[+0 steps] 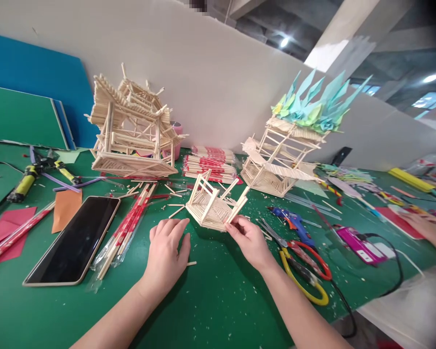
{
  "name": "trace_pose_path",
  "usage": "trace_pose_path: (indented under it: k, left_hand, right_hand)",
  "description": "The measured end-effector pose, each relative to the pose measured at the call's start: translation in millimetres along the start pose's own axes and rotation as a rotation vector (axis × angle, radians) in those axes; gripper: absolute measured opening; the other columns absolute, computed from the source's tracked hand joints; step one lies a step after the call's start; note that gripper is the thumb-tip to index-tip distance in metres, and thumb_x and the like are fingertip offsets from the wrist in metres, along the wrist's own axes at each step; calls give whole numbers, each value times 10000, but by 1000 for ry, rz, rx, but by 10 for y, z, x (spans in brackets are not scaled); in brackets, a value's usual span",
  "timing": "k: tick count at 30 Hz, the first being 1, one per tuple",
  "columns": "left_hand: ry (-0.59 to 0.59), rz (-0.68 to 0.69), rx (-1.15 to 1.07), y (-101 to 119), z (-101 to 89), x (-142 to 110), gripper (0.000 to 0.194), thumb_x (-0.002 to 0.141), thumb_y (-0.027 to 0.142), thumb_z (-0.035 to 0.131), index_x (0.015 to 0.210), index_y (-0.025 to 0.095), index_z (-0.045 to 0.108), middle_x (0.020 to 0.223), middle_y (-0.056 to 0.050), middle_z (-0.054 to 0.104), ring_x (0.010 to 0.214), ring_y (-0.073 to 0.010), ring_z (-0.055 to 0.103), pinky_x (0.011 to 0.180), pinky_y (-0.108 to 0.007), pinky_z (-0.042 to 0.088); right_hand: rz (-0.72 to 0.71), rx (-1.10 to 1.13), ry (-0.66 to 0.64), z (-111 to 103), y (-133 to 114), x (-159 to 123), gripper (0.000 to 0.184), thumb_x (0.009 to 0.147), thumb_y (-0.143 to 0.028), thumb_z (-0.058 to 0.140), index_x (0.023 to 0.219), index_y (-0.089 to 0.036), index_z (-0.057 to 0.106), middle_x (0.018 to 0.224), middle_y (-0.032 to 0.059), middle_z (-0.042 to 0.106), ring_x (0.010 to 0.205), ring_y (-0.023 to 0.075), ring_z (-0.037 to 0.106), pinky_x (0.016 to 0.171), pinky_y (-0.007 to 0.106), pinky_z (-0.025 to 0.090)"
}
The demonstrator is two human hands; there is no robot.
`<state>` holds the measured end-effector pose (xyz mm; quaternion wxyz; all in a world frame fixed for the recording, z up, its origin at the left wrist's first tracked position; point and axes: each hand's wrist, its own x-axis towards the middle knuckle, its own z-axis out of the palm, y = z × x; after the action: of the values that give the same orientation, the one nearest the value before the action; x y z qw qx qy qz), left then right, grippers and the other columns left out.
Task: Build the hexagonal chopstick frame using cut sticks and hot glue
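Observation:
A small wooden stick model point(212, 206), with a slatted many-sided floor and short upright posts, is tilted above the green table. My right hand point(249, 240) pinches its near right edge between thumb and fingers. Left of the model, my left hand point(169, 247) hovers low over the table, thumb apart from its curved fingers, with nothing visible in it. Close to that thumb lies a short loose stick point(191, 263). More stick offcuts point(176, 211) are scattered behind my left hand.
Larger stick pavilions stand behind: one plain point(134, 131), one topped with blue-green paper leaves point(312, 109). At left are a phone point(74, 242), packaged chopsticks point(131, 223) and pliers point(25, 182). Scissors point(305, 266) and a blue glue gun point(294, 225) lie right. Another person's hand point(417, 223) is far right.

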<state>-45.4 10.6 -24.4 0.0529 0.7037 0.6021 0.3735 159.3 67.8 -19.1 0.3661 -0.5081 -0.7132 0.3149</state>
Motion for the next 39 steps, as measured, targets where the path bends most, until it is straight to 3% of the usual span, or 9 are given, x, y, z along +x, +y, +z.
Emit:
trace_pose_path:
  k: [8, 17, 22, 25, 29, 33, 39]
  left_hand:
    - [36, 36, -19, 6, 18, -15, 237, 839, 141, 422, 998, 168, 596, 886, -87, 662, 840, -231, 571, 703, -379, 408]
    - [31, -38, -167, 27, 40, 31, 210, 835, 208, 463, 970, 154, 615, 927, -113, 638, 852, -256, 570, 708, -414, 438]
    - [-13, -109, -378, 167, 151, 224, 302, 803, 276, 530, 1085, 170, 551, 1167, -128, 558, 662, -153, 567, 575, -309, 487]
    - [-38, -150, -505, 258, 243, 357, 327, 781, 267, 550, 1093, 170, 548, 1204, -129, 544, 595, -122, 545, 560, -293, 488]
    - [-53, -205, -671, 324, 357, 474, 267, 805, 259, 507, 1033, 145, 587, 1038, -107, 618, 728, -160, 584, 624, -274, 482]
    - [-33, -307, -776, 340, 427, 513, 240, 836, 314, 466, 847, 130, 619, 723, -47, 624, 654, -156, 567, 588, -253, 451]
    - [-12, -373, -866, 329, 442, 506, 232, 817, 339, 503, 776, 145, 624, 665, -22, 618, 658, -157, 565, 578, -234, 437]
  right_hand:
    - [75, 62, -19, -143, -43, 113, 281, 784, -440, 563, 779, -166, 623, 703, 26, 611, 641, 162, 560, 604, 277, 468]
    - [85, 98, -41, -134, -29, 60, 251, 780, -412, 567, 781, -165, 616, 735, 35, 609, 702, 178, 563, 667, 291, 465]
    - [85, 93, -24, -165, -30, 83, 241, 783, -404, 560, 787, -168, 614, 727, 26, 603, 694, 179, 554, 657, 287, 456]
    - [83, 92, -19, -182, -51, 116, 228, 787, -391, 559, 786, -170, 614, 726, 23, 605, 694, 178, 557, 659, 283, 454]
    - [81, 103, -35, -178, -87, 137, 214, 801, -378, 552, 793, -173, 613, 744, 22, 614, 719, 178, 566, 672, 276, 456]
    - [79, 108, -38, -172, -108, 128, 204, 813, -362, 545, 801, -170, 617, 775, 29, 614, 706, 167, 554, 656, 269, 452]
    - [68, 118, -26, -157, -137, 139, 206, 814, -357, 545, 821, -163, 614, 744, 17, 558, 647, 144, 523, 593, 250, 441]
